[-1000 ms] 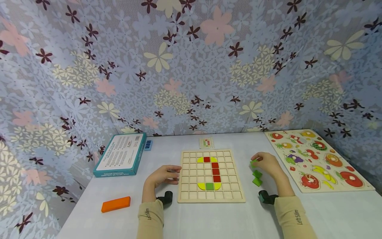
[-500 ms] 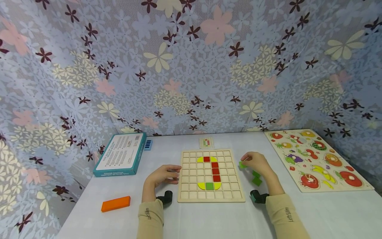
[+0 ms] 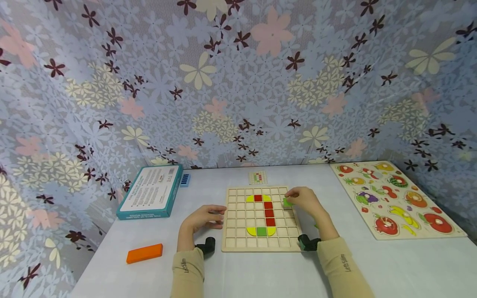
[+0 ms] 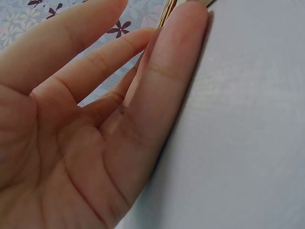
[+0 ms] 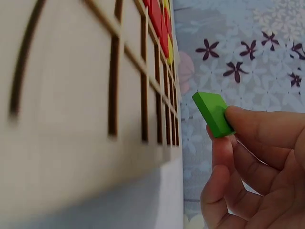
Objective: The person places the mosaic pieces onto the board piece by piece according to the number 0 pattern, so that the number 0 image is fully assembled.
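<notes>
My right hand (image 3: 307, 203) pinches a green square tile (image 5: 213, 114) between thumb and fingers, raised over the right side of a wooden grid board (image 3: 238, 249). Set into the board are red square tiles (image 3: 269, 213), yellow rounded pieces (image 3: 251, 231) at the corners of the pattern, and one green tile (image 3: 262, 231). At the board's left edge rests my left hand (image 3: 203, 217), its fingers loosely bent and touching the rim. In the left wrist view, the fingertips (image 4: 183, 28) lie against the board's side. My right wrist mostly hides the loose green pieces (image 3: 316, 226) on the table.
A small pattern card (image 3: 258, 178) lies behind the board. To the left are a teal-edged box (image 3: 150, 192), a small blue object (image 3: 185, 180) and an orange block (image 3: 145, 253). A fruit puzzle board (image 3: 396, 203) occupies the right. Floral cloth (image 3: 238, 103) hangs behind.
My right hand has carried the green tile left from the loose pieces to above the board's right side. My left hand has stayed at the board's edge.
</notes>
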The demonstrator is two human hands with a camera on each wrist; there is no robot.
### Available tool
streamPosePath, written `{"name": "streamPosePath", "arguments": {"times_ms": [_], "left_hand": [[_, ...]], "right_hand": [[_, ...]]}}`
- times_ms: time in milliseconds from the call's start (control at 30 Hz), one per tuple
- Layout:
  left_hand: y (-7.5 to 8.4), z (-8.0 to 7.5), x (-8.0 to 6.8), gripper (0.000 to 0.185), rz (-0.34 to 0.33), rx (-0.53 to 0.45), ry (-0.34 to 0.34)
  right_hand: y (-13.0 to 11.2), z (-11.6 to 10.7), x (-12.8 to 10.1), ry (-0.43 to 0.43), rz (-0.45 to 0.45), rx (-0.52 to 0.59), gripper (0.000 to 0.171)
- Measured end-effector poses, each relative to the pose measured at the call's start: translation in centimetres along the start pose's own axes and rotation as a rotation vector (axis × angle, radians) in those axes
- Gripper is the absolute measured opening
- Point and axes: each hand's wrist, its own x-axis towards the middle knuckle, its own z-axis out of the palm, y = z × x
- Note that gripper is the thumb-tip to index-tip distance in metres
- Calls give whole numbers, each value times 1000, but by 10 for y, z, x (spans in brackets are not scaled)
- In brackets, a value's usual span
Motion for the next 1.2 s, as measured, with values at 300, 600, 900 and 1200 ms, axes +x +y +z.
{"name": "streamPosePath", "arguments": {"times_ms": [300, 600, 900, 1200], "left_hand": [[0, 0, 0, 45, 3, 9, 1], [-1, 0, 2, 44, 4, 10, 2], [0, 0, 1, 45, -2, 3, 0], [-1, 0, 0, 44, 10, -1, -14]], "right_hand": [[-15, 16, 2, -15, -14, 30, 12], [-29, 31, 8, -7, -76, 14, 11], [-45, 49, 15, -23, -90, 16, 11], [-57, 70, 21, -54, -92, 59, 12]]}}
